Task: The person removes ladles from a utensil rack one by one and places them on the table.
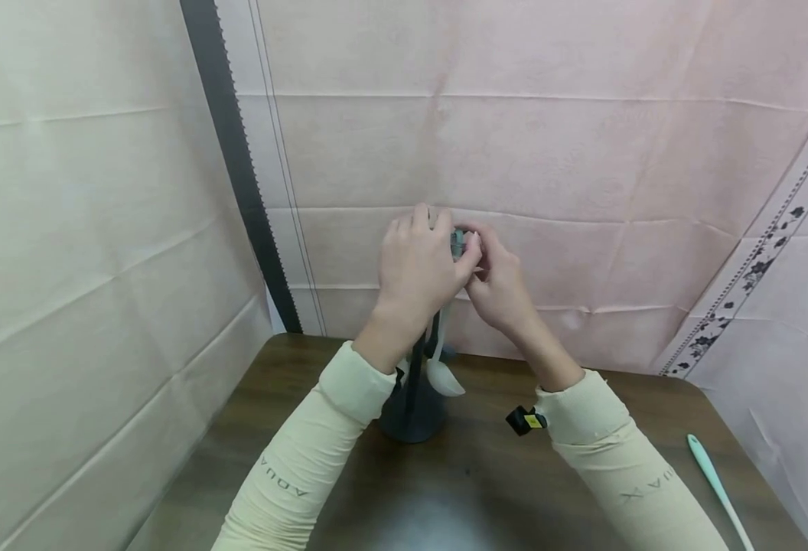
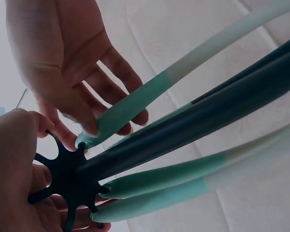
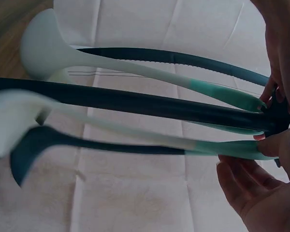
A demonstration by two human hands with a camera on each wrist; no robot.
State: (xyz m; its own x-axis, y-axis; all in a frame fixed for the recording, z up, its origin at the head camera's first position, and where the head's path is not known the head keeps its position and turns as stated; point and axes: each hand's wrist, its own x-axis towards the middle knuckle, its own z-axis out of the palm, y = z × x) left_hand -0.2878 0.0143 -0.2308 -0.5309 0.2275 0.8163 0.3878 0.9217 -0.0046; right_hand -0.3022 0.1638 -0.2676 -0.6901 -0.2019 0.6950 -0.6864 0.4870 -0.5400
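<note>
Pale sleeves reach in from the lower edge of the head view, both forearms converging on the top of a dark utensil stand at the back of the desk. The left hand arches over it, back outward, its grip curled round the hooked hub. From the other side, the right hand has a narrow grip, pinching a teal-handled utensil by the handle, whose end sits at the hub. The head view mostly hides the hub behind fingers; the left wrist view bares its curved hooks, and the right wrist view shows a white ladle and a dark utensil. Only the head view shows a turquoise-handled tool on the desk's right. The pinched utensil has a smooth, whitish, gently bowed shaft.
</note>
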